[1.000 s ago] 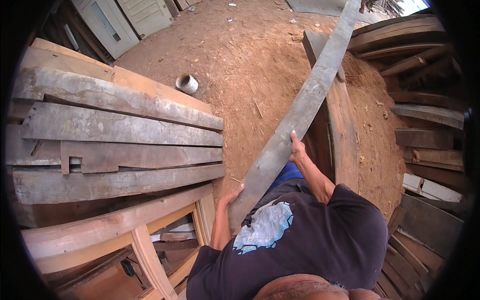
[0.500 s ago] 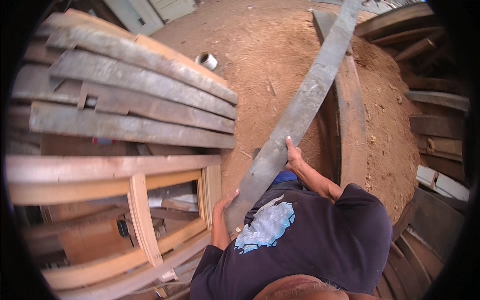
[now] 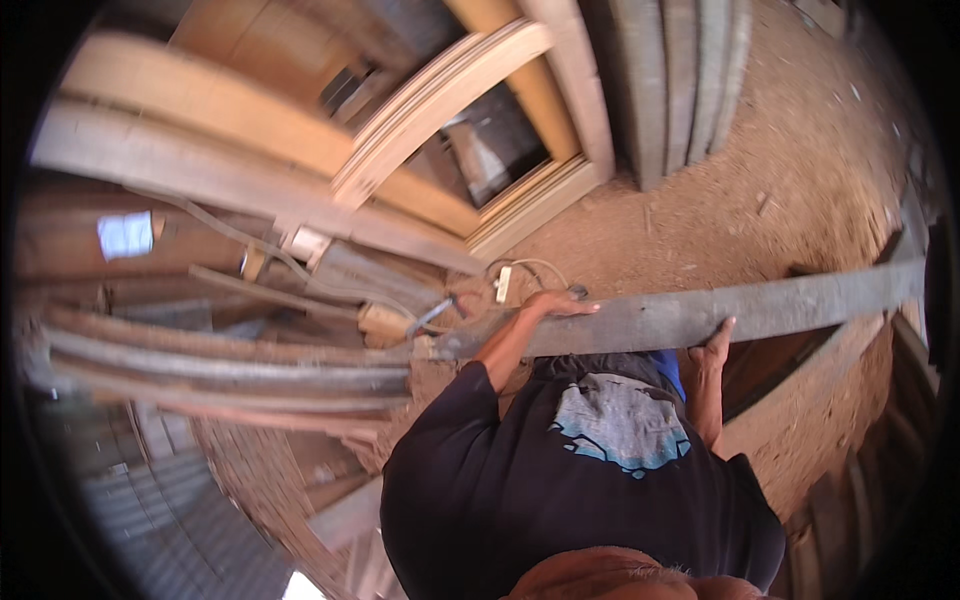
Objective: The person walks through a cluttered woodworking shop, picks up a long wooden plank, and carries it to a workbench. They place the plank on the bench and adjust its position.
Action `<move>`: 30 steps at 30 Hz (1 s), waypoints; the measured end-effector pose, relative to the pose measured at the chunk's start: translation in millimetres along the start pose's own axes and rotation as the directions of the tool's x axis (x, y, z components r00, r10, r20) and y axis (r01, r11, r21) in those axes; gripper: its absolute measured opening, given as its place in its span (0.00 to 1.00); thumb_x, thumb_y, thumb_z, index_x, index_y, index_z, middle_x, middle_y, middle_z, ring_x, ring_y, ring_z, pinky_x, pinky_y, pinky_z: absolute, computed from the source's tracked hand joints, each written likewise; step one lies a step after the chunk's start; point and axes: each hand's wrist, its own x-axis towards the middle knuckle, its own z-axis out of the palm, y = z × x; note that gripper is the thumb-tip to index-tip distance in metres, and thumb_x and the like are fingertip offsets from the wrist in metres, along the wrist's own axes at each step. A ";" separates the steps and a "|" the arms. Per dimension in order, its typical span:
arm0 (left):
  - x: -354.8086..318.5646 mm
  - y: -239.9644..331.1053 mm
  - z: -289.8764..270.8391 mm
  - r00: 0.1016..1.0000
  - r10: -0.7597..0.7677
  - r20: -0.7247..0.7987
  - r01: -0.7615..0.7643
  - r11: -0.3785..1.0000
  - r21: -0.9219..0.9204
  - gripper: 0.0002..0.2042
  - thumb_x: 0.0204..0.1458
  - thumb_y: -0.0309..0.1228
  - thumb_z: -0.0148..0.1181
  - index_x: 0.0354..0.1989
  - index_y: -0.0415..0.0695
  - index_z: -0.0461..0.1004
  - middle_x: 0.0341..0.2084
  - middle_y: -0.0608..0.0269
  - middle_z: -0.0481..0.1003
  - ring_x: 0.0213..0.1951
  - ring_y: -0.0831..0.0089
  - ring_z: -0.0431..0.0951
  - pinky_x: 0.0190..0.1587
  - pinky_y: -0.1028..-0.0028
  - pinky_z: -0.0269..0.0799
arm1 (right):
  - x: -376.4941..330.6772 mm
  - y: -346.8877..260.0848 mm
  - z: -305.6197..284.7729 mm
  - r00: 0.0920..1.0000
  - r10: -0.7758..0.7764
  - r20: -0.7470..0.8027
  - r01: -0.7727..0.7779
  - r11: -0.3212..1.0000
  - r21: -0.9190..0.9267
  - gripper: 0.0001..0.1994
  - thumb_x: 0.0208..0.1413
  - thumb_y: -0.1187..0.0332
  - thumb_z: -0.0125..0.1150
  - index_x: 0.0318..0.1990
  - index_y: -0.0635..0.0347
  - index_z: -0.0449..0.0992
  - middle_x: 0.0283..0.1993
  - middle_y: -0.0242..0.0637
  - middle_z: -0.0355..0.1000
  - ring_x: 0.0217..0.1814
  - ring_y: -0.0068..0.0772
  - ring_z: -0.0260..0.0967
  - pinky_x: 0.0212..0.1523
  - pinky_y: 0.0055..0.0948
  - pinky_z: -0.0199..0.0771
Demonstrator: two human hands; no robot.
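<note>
A long, weathered grey wooden plank (image 3: 780,312) lies crosswise in front of my body, its far end reaching to the right rim. My left hand (image 3: 560,304) rests over the plank's far edge, close to its left end, with its fingers partly hidden. On the near edge, my right hand (image 3: 713,346) grips the plank, thumb up on the face and the other fingers out of sight beneath. Beyond my left hand, a cable with a small pale block (image 3: 503,284) lies on the dirt.
A wooden frame (image 3: 450,105) stands at the upper left, with stacked boards (image 3: 685,80) beyond it. Several long boards (image 3: 230,365) lie at left beside the plank's end. Another timber (image 3: 830,365) lies under the plank at right, over brown dirt ground (image 3: 790,190).
My body and view have turned left. The plank has swung from pointing away from me to lying crosswise, still in both hands. The wooden frame now appears higher in view.
</note>
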 end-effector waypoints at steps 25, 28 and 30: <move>-102.3 -215.4 153.2 0.986 0.063 -0.156 -0.121 0.913 -0.391 0.37 0.58 0.58 0.49 0.64 0.38 0.63 0.62 0.55 0.65 0.64 0.65 0.62 0.66 0.69 0.52 | -134.5 144.2 -61.6 0.997 0.081 -0.018 -0.083 0.985 -0.151 0.37 0.56 0.46 0.62 0.60 0.72 0.63 0.57 0.51 0.70 0.56 0.47 0.70 0.59 0.48 0.70; -134.2 -172.8 186.3 0.973 -0.001 -0.230 -0.095 0.909 -0.405 0.38 0.57 0.58 0.50 0.65 0.38 0.62 0.63 0.54 0.64 0.64 0.64 0.61 0.67 0.69 0.52 | -122.9 158.4 -91.0 0.993 0.025 -0.115 -0.049 0.976 -0.210 0.37 0.55 0.46 0.62 0.60 0.72 0.64 0.57 0.51 0.70 0.56 0.47 0.70 0.58 0.47 0.70; -130.0 -199.2 216.2 0.955 0.063 -0.288 -0.169 0.917 -0.361 0.38 0.57 0.60 0.49 0.65 0.38 0.63 0.63 0.52 0.64 0.64 0.62 0.61 0.67 0.68 0.52 | -160.2 164.0 -84.9 0.990 0.026 -0.140 -0.052 0.982 -0.182 0.37 0.55 0.45 0.63 0.60 0.70 0.65 0.57 0.48 0.71 0.57 0.46 0.70 0.59 0.47 0.69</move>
